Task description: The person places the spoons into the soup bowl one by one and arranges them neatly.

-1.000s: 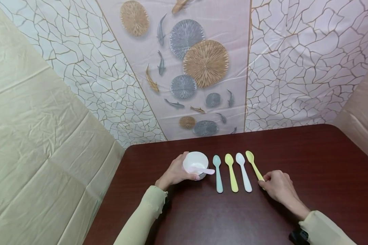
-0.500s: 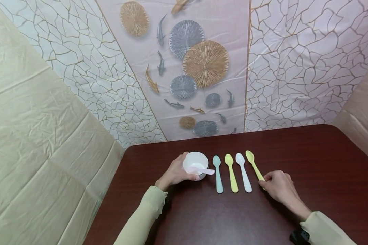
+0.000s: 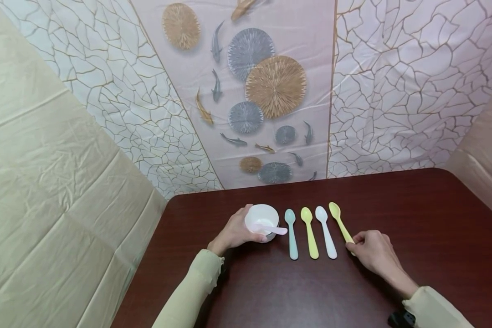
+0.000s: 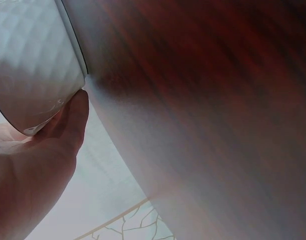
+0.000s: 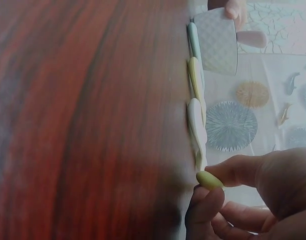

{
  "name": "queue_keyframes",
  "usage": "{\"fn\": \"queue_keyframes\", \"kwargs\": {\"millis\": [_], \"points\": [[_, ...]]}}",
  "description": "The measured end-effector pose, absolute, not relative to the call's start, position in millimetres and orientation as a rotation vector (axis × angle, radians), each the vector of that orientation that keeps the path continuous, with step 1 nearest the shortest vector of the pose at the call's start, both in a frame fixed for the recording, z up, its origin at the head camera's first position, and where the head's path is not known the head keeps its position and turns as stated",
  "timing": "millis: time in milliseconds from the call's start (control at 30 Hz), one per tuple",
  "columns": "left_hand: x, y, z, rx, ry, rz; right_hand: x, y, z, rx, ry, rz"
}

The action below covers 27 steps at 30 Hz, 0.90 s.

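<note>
My left hand [image 3: 236, 228] curls round the side of a white bowl [image 3: 262, 212], whose outer wall [image 4: 30, 55] has a quilted pattern in the left wrist view. A pale pink spoon [image 3: 279, 230] leans in the bowl, its handle out over the rim to the right. Between thumb and finger, my right hand [image 3: 375, 253] pinches the handle end of a yellow spoon [image 3: 338, 218], the rightmost one. Left of it lie a white spoon [image 3: 326, 231], another yellow spoon [image 3: 310, 232] and a mint-green spoon [image 3: 291, 234], side by side with heads to the back.
Everything stands on a dark red-brown table [image 3: 295, 291]. Behind its far edge hangs a patterned cloth [image 3: 270, 150] with fish and round leaf prints. Plain beige cloth [image 3: 65, 205] closes off the left side.
</note>
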<state>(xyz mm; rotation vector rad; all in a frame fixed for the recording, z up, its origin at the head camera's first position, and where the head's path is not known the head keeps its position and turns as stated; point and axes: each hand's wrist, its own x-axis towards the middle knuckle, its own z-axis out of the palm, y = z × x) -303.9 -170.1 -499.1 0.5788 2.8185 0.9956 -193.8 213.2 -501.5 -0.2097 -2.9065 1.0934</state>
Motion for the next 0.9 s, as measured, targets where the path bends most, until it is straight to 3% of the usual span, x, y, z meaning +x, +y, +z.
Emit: {"fn": "queue_keyframes", "kwargs": {"millis": [900], "points": [[-304.0,-170.5,-499.2,0.604,2.819,1.007,-190.6,215.8,-497.5,-0.130,-2.774,1.118]]}}
